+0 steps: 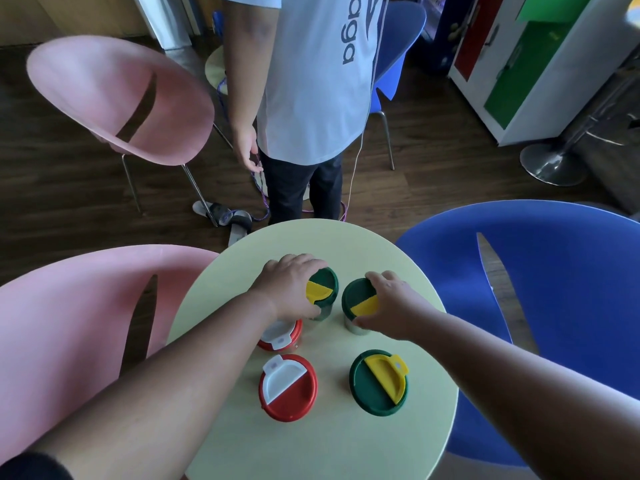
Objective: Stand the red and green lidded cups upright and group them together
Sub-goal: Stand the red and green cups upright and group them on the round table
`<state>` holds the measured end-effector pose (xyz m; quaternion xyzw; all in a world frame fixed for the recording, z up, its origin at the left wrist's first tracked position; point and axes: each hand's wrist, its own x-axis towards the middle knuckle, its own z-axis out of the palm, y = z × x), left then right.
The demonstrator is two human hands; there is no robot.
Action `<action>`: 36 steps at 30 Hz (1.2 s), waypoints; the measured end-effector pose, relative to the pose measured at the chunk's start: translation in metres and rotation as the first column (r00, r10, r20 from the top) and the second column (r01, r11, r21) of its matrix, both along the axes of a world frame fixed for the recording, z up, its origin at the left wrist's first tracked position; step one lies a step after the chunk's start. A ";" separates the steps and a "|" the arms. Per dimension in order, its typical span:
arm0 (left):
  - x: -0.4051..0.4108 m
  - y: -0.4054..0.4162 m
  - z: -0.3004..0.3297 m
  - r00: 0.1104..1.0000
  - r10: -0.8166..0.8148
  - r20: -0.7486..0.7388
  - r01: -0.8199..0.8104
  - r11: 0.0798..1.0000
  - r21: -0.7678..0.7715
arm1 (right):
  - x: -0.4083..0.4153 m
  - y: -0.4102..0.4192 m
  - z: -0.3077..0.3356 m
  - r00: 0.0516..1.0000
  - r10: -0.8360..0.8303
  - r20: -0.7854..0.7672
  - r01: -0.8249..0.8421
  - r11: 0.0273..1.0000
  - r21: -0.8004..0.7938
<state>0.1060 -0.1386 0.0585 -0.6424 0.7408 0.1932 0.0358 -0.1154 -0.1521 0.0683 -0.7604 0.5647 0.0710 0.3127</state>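
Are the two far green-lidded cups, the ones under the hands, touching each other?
Apart. The head view shows a strip of bare table between the left green cup and the right green cup.

Both bare forearms are extended forward from the near edge of the round table [346,445], converging toward its far half. The left hand [289,289] is held palm down, fingers curled over the rim of a green-lidded cup [323,289], thumb on the near side. The right hand [389,306] is likewise held palm down, fingers and thumb curled around the lid of a second green-lidded cup [356,299]
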 end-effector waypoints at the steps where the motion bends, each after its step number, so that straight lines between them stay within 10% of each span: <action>1: 0.000 0.000 0.001 1.000 -0.024 0.000 0.024 1.000 0.017 | -0.002 -0.001 0.001 0.999 0.051 0.014 -0.052 0.999 0.015; 36: 0.000 0.001 0.007 0.998 0.049 -0.030 -0.047 0.997 0.068 | -0.012 0.005 -0.003 0.998 0.022 0.051 -0.025 0.998 0.063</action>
